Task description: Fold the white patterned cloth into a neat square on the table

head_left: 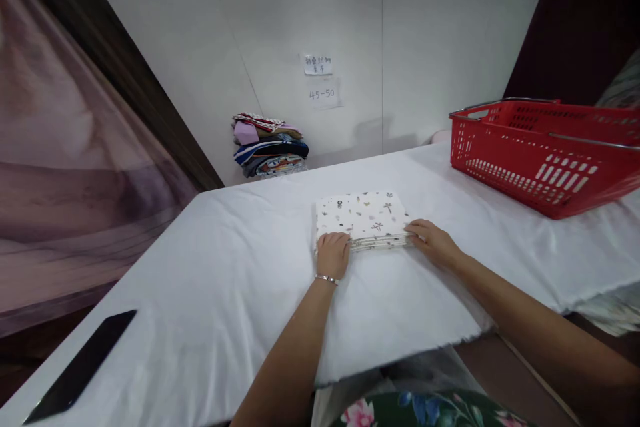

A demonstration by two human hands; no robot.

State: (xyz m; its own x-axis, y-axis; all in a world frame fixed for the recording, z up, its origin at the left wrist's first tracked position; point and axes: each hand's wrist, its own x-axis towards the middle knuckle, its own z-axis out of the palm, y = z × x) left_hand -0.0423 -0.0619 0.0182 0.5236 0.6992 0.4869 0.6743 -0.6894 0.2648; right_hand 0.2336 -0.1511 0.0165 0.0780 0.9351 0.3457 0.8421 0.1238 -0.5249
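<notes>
A folded white cloth with small printed figures (363,217) lies in a neat square on the white-covered table (225,293). My left hand (333,255), a thin bracelet at its wrist, has its fingers curled onto the near left corner of the folded cloth. My right hand (434,242) grips the near right edge, fingers tucked around the layered fold. Both hands hold the cloth down against the table.
A red plastic basket (545,150) with metal handles stands at the right of the table. A pile of folded coloured fabrics (269,145) sits against the back wall under two paper notes (320,79). A black phone (80,367) lies near the front left table edge.
</notes>
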